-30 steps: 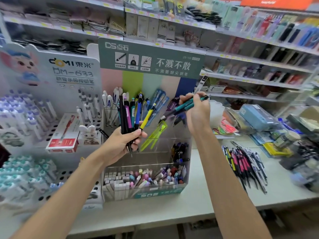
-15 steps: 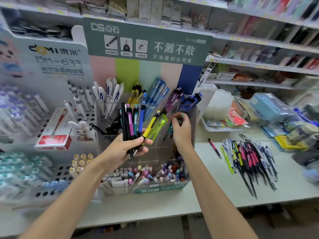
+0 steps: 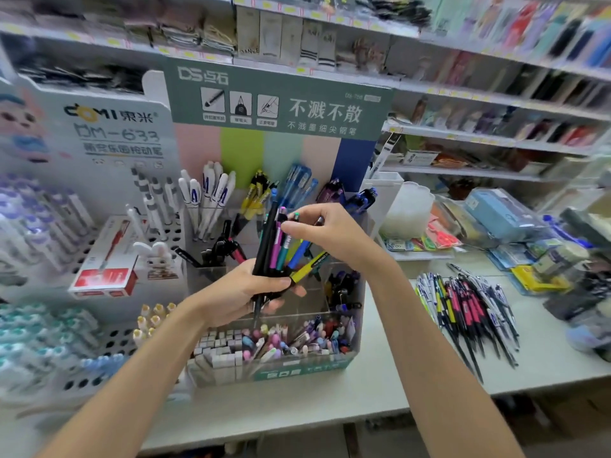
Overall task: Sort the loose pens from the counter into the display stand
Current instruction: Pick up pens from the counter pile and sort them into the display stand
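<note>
My left hand (image 3: 246, 290) grips a bunch of pens (image 3: 276, 246) upright in front of the display stand (image 3: 277, 371); black, pink, teal, blue and yellow barrels fan out of the fist. My right hand (image 3: 325, 234) has its fingertips pinched on the top end of one pen in that bunch. The clear tiered stand holds white, yellow, blue and purple pens in its back compartments and small items in the front tray. A pile of loose pens (image 3: 469, 309) lies on the counter (image 3: 330, 401) to the right.
A white perforated Domi display (image 3: 99, 226) with a red box and a rabbit figure stands at the left. Pencil cases and packets (image 3: 529, 246) crowd the counter's right end. Stocked shelves (image 3: 463, 94) run behind.
My right hand let go of the teal pens inside the stand's right compartment and came back to the bunch in my left hand. The view shifted down and left.
</note>
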`<control>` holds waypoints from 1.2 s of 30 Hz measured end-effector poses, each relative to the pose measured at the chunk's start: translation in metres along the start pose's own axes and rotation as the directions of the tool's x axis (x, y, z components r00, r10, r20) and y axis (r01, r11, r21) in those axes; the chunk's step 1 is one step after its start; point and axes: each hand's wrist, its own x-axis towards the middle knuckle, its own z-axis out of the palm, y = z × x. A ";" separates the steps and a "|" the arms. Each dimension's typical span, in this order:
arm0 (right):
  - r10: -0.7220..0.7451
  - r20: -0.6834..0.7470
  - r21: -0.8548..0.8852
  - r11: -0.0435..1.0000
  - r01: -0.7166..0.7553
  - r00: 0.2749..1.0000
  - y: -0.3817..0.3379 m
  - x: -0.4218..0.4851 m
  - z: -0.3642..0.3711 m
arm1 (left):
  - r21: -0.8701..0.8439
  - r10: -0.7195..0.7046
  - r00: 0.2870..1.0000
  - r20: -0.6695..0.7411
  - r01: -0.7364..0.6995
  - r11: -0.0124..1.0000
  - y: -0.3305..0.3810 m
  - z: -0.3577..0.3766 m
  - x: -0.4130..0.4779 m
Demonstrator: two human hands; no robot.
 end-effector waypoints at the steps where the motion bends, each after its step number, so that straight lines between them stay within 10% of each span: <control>1: -0.008 -0.019 0.003 1.000 0.008 1.000 0.001 0.001 -0.001 | -0.007 0.006 1.000 -0.005 -0.006 1.000 0.002 0.001 0.000; 5: -0.032 -0.265 0.313 0.942 0.117 0.964 0.002 0.005 -0.002 | 0.000 0.049 0.999 -0.009 -0.049 0.999 0.008 -0.004 -0.001; 8: 0.058 -0.463 0.674 0.671 0.308 0.885 -0.011 0.011 -0.020 | 0.046 0.073 0.996 -0.052 -0.071 0.996 0.011 -0.006 0.000; 10: -0.010 -0.515 0.577 0.735 0.356 0.857 -0.019 0.015 -0.032 | 0.117 0.089 0.993 -0.079 -0.080 0.990 0.015 -0.006 0.001; 14: -0.175 -0.175 -0.028 0.984 0.173 0.969 -0.029 0.020 -0.021 | 0.190 0.033 0.998 -0.055 -0.022 0.982 0.022 -0.006 0.002; 22: -0.008 0.199 -0.231 0.971 0.055 0.980 -0.029 0.024 -0.009 | 0.227 0.054 0.998 -0.017 -0.049 0.973 0.023 -0.009 -0.012; 33: -0.081 0.306 -0.009 0.996 0.088 0.948 -0.034 0.014 -0.007 | 0.257 0.039 0.999 0.020 -0.043 0.966 0.022 -0.008 -0.014; 36: -0.128 0.180 0.295 0.953 0.070 0.975 -0.028 0.018 -0.005 | 0.225 0.055 0.998 0.040 -0.063 0.972 0.019 -0.006 -0.013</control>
